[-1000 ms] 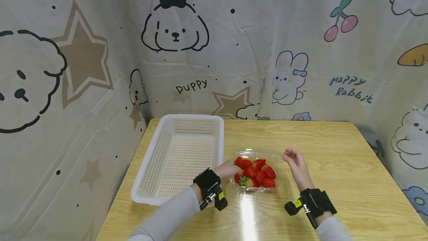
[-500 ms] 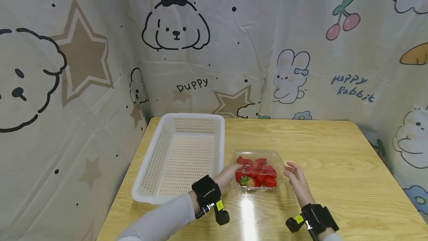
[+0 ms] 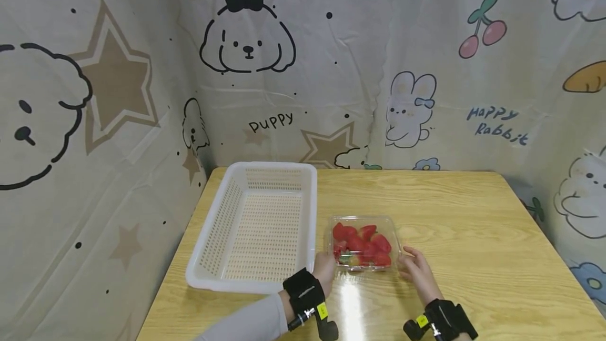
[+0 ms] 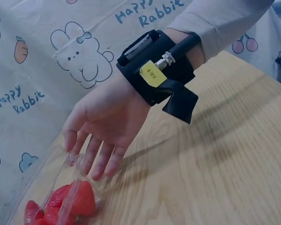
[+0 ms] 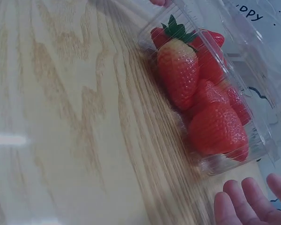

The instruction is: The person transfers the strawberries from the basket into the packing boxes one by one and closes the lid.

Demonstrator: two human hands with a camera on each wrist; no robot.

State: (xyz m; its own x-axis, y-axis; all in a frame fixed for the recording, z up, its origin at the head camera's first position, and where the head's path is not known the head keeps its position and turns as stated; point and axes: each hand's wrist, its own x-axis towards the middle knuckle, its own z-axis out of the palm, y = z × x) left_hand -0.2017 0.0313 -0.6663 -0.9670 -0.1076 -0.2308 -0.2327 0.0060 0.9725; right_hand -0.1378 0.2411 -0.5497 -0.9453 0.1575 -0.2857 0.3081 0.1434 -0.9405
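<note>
A clear plastic clamshell box (image 3: pixel 362 266) of red strawberries (image 3: pixel 362 246) stands on the table, its transparent lid (image 5: pixel 234 70) over the fruit. In the right wrist view the lid seems slightly raised along the near side. At the box's front left corner is my left hand (image 3: pixel 324 272); its fingers are mostly hidden, and one fingertip shows at the top of the right wrist view. My right hand (image 3: pixel 418 272) is at the box's right end, also seen across the strawberries in the left wrist view with fingers extended and the thumb close to the plastic.
A white perforated basket (image 3: pixel 312 209) stands left of the box, close to my left hand. The wooden table (image 3: pixel 464 209) meets a printed cloth backdrop (image 3: pixel 331 93) at the back and sides.
The lid has come forward over the strawberries. My left hand has moved from the box's left side to its front left corner, and my right hand has shifted nearer along the right end.
</note>
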